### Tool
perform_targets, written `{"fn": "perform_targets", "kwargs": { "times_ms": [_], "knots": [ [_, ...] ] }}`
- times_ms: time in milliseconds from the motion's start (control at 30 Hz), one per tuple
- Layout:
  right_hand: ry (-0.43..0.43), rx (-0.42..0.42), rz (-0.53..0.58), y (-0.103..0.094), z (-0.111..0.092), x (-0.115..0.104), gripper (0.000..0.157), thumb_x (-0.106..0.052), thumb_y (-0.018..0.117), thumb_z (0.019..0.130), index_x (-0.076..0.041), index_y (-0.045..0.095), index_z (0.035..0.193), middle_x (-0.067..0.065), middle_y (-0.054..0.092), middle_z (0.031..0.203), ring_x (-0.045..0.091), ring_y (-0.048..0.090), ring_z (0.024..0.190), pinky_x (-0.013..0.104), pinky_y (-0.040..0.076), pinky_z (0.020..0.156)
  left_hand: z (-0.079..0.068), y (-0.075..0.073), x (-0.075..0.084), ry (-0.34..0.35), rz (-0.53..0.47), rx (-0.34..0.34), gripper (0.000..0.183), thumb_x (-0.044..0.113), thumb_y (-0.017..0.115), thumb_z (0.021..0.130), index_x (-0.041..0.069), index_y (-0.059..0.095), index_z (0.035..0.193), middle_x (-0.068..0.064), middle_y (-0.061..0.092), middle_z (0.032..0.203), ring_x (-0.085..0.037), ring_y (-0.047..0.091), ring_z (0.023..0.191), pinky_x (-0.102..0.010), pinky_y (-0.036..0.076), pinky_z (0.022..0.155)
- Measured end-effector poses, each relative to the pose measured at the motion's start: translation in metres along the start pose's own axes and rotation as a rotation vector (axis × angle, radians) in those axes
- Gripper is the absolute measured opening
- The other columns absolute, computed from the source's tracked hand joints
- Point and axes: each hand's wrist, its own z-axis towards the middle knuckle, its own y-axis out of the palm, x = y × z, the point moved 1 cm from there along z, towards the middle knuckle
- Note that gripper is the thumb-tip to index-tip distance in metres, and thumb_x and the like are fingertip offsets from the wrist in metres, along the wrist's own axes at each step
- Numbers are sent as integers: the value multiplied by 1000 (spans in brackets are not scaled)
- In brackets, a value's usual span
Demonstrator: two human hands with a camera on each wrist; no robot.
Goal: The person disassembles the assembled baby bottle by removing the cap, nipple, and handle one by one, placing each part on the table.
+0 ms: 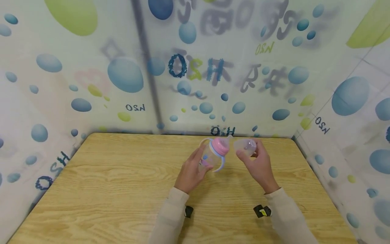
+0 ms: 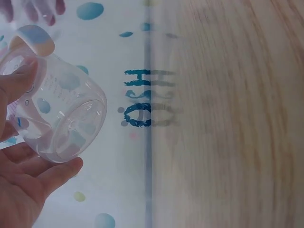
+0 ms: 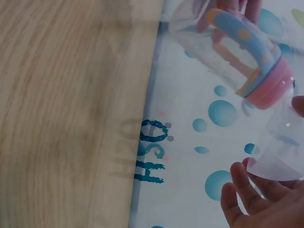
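Note:
A clear baby bottle [image 1: 208,158] with a pink collar, a pale teat and blue side handles tilts up to the right above the table. My left hand [image 1: 189,173] grips it around the body, and in the left wrist view the bottle's transparent base [image 2: 76,126] faces the camera. A translucent dome-shaped bottle cap [image 1: 245,146] is pinched in my right hand [image 1: 259,168], just right of the teat and apart from it. From the right wrist, the cap [image 3: 280,147] appears below the bottle's pink collar [image 3: 273,85].
Both hands are over a wooden table [image 1: 122,176]. A light curtain [image 1: 125,44] printed with blue and green spots stands along its back edge and continues at the sides. Black wrist devices [image 1: 262,211] sit by the sleeves.

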Motion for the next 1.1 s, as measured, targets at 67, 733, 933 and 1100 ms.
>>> {"fn": "perform_targets", "kwargs": {
  "times_ms": [67,733,933,1100],
  "knots": [
    [22,-32,-44,2,-1,6,53,-21,74,91,-1,48,133,17,58,122,28,53,104,46,43,85,0,-1,-1,4,8,5,81,24,79,87,12,35,155,-17,55,139,-29,63,109,-45,56,84],
    [124,-332,-311,26,-14,39,60,-29,81,83,-1,54,130,18,64,120,33,62,104,53,53,86,0,-2,-1,-14,2,-5,81,27,77,88,12,34,155,-19,51,144,-33,63,113,-48,55,87],
    [153,-363,-367,30,-18,43,62,-27,82,82,0,55,131,21,63,123,37,61,109,56,52,88,0,-2,0,-18,-10,-7,81,27,77,88,11,34,155,-19,50,145,-34,61,115,-50,54,89],
    [148,-401,-414,33,-22,46,62,-27,83,81,1,57,130,21,64,123,39,61,110,57,51,89,0,-2,-2,-21,3,-10,81,29,77,89,12,33,155,-18,50,145,-33,62,115,-50,54,89]
  ]
}}
